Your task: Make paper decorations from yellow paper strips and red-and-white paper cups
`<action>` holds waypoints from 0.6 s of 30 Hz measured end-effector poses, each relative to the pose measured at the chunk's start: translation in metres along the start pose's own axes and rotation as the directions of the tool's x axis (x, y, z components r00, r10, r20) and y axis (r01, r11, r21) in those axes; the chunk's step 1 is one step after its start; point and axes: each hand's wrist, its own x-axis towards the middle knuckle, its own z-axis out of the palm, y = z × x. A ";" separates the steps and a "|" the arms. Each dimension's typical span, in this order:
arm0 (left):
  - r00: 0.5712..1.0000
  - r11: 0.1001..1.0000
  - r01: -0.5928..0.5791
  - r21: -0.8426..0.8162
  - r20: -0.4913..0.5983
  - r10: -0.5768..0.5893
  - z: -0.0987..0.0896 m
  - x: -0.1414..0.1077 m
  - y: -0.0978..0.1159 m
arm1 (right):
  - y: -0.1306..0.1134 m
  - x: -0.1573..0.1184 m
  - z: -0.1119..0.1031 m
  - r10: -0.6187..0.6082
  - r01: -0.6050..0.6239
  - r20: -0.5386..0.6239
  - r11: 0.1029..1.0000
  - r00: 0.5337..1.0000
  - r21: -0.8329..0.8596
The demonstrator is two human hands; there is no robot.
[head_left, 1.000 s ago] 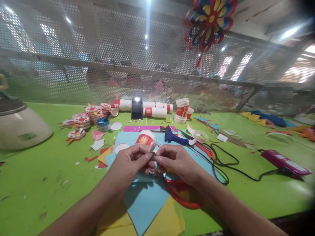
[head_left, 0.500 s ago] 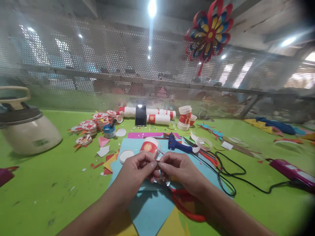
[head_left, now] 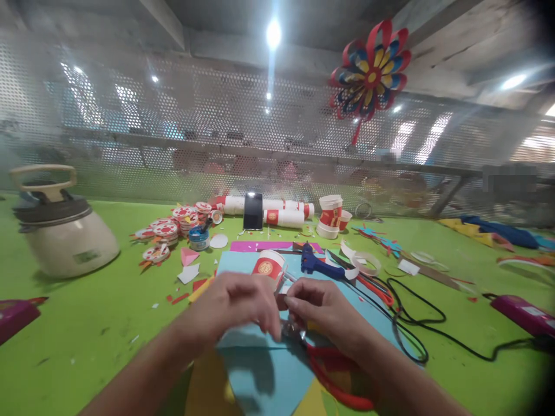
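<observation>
My right hand pinches a small dark brown piece between thumb and fingertips. What the piece is made of I cannot tell. My left hand is apart from it, blurred by motion, with its fingers pointing down over the light blue paper. Red-handled scissors lie on the paper beneath my right hand, their blades partly covered. Just beyond the hands is a red and white paper cup. A blue glue gun rests behind my right hand.
Stacked paper cups, rows of cups lying down, a black phone-like block and a blue jar stand at the back. Decorated paper discs and a large kettle-like flask are left. Black cable loops on the right.
My left hand has let go of the small brown piece and moved left, away from my right hand. The right hand keeps its pinch. The whole view has shifted slightly.
</observation>
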 end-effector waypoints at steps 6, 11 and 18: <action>0.967 0.833 0.222 0.506 -0.007 -0.254 0.009 0.003 -0.016 | 0.003 0.001 -0.005 0.013 -0.013 0.002 0.999 1.000 -0.037; 0.934 0.903 0.306 0.302 -0.280 -0.223 0.003 0.012 -0.022 | -0.004 -0.002 -0.006 -0.031 0.027 -0.070 0.998 0.997 -0.063; 0.945 0.947 0.246 -0.207 -0.168 -0.282 0.015 0.011 -0.032 | -0.007 -0.004 -0.003 -0.052 0.050 -0.051 0.998 0.997 -0.037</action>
